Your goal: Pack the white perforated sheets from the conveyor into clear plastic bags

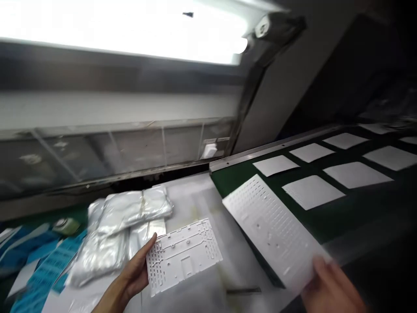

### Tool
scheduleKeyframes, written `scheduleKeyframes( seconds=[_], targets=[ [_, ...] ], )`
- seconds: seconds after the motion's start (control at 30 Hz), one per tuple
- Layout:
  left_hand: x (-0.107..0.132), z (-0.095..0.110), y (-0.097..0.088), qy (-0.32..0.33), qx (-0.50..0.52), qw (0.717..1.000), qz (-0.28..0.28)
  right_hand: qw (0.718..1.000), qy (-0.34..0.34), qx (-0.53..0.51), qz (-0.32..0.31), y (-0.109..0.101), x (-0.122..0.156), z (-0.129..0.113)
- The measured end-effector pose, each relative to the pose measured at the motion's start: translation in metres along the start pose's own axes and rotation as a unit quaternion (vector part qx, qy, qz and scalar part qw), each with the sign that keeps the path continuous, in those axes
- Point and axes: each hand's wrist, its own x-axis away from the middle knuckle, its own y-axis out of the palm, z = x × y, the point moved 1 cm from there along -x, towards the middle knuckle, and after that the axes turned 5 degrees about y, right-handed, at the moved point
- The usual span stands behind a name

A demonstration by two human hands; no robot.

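My left hand [135, 271] grips the left edge of a white plastic panel [184, 256] with slots, ribs and small posts on its face, thumb on top. My right hand [334, 284], partly blurred, holds the near corner of another white slotted panel [270, 230]. That one is tilted, and its far end overlaps the edge of the green conveyor belt [228, 182]. Below both panels lies a pale work surface [211, 287], with a dark thin strip [243, 290] on it.
Several flat white panels [312, 191] lie in rows on the belt at right. Stacked clear plastic bags [130, 213] sit at left, beside blue printed sheets [48, 269] and a small greenish roll [66, 226]. A bright lamp [130, 26] hangs above; a metal rail [250, 155] borders the belt.
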Motion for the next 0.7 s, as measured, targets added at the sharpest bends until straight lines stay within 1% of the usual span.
scheduleKeyframes(
  seconds=[0.07, 0.1, 0.17, 0.23, 0.27, 0.3, 0.33, 0.37, 0.43, 0.47, 0.53, 0.6, 0.67, 0.7],
  targets=[
    [0.03, -0.016, -0.022, -0.033, 0.052, 0.998, 0.003, 0.999, 0.043, -0.008, -0.022, 0.039, 0.004, -0.002],
    [0.043, -0.023, -0.03, -0.039, 0.07, 0.997, 0.007, 0.996, 0.076, -0.013, -0.054, 0.061, 0.011, -0.001],
    [0.065, -0.036, -0.043, -0.046, 0.095, 0.994, 0.017, 0.976, 0.141, -0.001, -0.164, 0.106, 0.037, 0.004],
    [0.083, -0.046, -0.053, -0.049, 0.129, 0.99, 0.019, 0.939, 0.19, 0.023, -0.287, 0.142, 0.074, 0.01],
    [0.092, -0.052, -0.057, -0.048, 0.149, 0.988, 0.016, 0.921, 0.193, 0.041, -0.337, 0.155, 0.094, 0.014],
    [0.1, -0.057, -0.062, -0.047, 0.169, 0.984, 0.016, 0.908, 0.181, 0.064, -0.372, 0.164, 0.112, 0.018],
    [0.107, -0.063, -0.066, -0.044, 0.186, 0.981, 0.019, 0.9, 0.161, 0.095, -0.393, 0.17, 0.128, 0.023],
    [0.113, -0.068, -0.07, -0.042, 0.198, 0.979, 0.024, 0.898, 0.139, 0.129, -0.397, 0.173, 0.141, 0.03],
    [0.123, -0.079, -0.077, -0.039, 0.214, 0.975, 0.032, 0.901, 0.115, 0.181, -0.377, 0.175, 0.159, 0.047],
    [0.126, -0.085, -0.079, -0.038, 0.219, 0.974, 0.036, 0.901, 0.123, 0.191, -0.37, 0.174, 0.165, 0.057],
    [0.127, -0.095, -0.085, -0.031, 0.208, 0.976, 0.06, 0.89, 0.176, 0.176, -0.381, 0.172, 0.172, 0.078],
    [0.123, -0.103, -0.093, -0.003, 0.156, 0.981, 0.113, 0.881, 0.222, 0.155, -0.389, 0.169, 0.174, 0.094],
    [0.113, -0.109, -0.102, 0.044, 0.057, 0.983, 0.167, 0.888, 0.239, 0.15, -0.362, 0.167, 0.171, 0.102],
    [0.106, -0.111, -0.106, 0.074, -0.002, 0.981, 0.179, 0.895, 0.245, 0.145, -0.343, 0.166, 0.168, 0.104]
  ],
)
